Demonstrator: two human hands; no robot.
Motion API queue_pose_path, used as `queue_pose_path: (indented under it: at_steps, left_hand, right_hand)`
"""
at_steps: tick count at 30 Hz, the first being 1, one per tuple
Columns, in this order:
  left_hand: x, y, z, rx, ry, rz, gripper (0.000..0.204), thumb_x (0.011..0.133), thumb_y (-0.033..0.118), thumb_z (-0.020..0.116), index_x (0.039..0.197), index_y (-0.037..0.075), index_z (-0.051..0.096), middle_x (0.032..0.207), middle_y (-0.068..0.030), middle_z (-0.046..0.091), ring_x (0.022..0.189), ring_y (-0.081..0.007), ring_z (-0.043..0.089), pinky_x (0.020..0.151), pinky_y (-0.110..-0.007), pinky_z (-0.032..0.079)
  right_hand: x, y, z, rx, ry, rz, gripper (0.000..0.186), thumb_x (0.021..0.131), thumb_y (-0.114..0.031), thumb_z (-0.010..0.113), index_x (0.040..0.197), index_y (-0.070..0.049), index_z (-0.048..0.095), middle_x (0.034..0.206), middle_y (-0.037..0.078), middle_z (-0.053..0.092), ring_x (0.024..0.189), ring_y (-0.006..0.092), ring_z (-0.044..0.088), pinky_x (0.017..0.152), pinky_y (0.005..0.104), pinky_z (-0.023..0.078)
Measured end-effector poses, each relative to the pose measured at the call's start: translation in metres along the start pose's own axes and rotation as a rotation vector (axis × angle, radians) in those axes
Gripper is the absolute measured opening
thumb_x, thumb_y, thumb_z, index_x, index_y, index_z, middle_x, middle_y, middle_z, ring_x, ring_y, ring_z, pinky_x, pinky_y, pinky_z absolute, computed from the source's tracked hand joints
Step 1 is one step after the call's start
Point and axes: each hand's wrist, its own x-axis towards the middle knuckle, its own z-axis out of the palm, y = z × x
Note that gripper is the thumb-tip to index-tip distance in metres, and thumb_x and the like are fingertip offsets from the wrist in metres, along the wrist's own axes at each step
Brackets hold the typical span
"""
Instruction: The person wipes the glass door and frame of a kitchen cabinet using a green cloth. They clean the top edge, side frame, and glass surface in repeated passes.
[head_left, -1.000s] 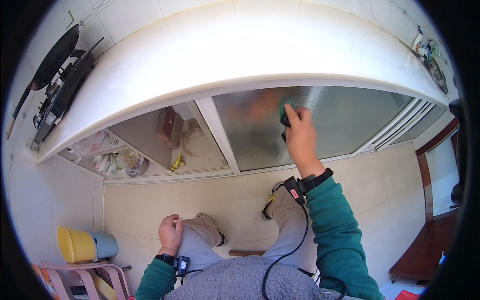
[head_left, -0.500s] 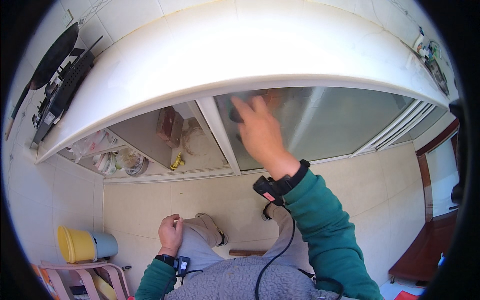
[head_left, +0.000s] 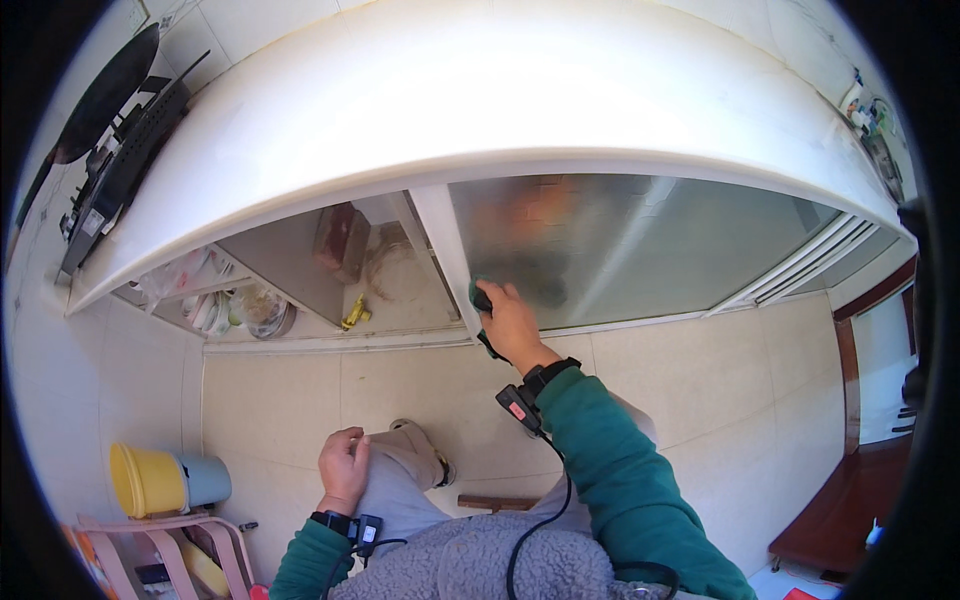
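Frosted glass door (head_left: 640, 245) fills the right half of the cabinet under the white worktop (head_left: 480, 110), slid shut so its whole face is in reach; the left half stands open on stored dishes (head_left: 235, 310). Right hand (head_left: 512, 322) presses a dark green cloth (head_left: 480, 300) flat on the door's lower left corner, fingers spread over it. Left hand (head_left: 343, 468), loosely curled and empty, rests on the knee (head_left: 405, 450), likely for balance

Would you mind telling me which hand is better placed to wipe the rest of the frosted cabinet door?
The right, probably. The right hand presses a green cloth against the frosted sliding door near its left frame, with glass stretching off to its right. The left hand rests on the knee, apart from the cabinet.
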Motion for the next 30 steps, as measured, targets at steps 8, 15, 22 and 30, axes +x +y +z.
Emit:
queue_pose_path:
  at_steps: [8,15,22,30]
  left_hand:
    - [-0.002,-0.002,-0.006,-0.042,-0.028,-0.037,0.020,0.083,0.018,0.066,0.095,0.002,0.067,0.093,-0.0146,0.067,0.087,-0.0322,0.064,0.078,-0.039,0.051]
    - [-0.005,-0.009,-0.016,-0.115,-0.026,0.009,0.022,0.081,0.017,0.066,0.097,0.003,0.065,0.095,-0.0145,0.067,0.089,-0.0323,0.063,0.079,-0.039,0.050]
    - [-0.005,-0.021,-0.026,-0.138,-0.052,0.019,0.023,0.079,0.016,0.067,0.097,0.002,0.064,0.096,-0.0152,0.066,0.090,-0.0336,0.062,0.080,-0.040,0.050]
    - [-0.002,-0.031,-0.034,-0.181,-0.065,0.072,0.024,0.077,0.014,0.067,0.097,0.000,0.063,0.097,-0.0163,0.065,0.091,-0.0350,0.061,0.081,-0.041,0.049]
  right_hand:
    - [0.004,-0.068,-0.027,-0.070,-0.177,-0.168,0.048,0.078,-0.003,0.061,0.125,-0.005,0.053,0.110,0.019,0.056,0.095,0.0391,0.059,0.081,0.0454,0.050]
    - [0.030,-0.140,-0.104,-0.465,0.319,-0.975,0.042,0.071,-0.007,0.060,0.113,-0.010,0.064,0.115,0.009,0.059,0.083,0.0227,0.056,0.068,0.0343,0.050]
    - [0.031,-0.111,-0.065,-0.873,0.133,-0.886,0.038,0.073,-0.012,0.060,0.110,-0.008,0.065,0.122,0.007,0.058,0.080,0.0213,0.053,0.066,0.0309,0.050]
    - [0.019,-0.041,0.012,-0.970,-0.044,-0.802,0.025,0.082,-0.018,0.060,0.101,-0.004,0.068,0.115,0.009,0.062,0.083,0.0234,0.055,0.067,0.0332,0.049]
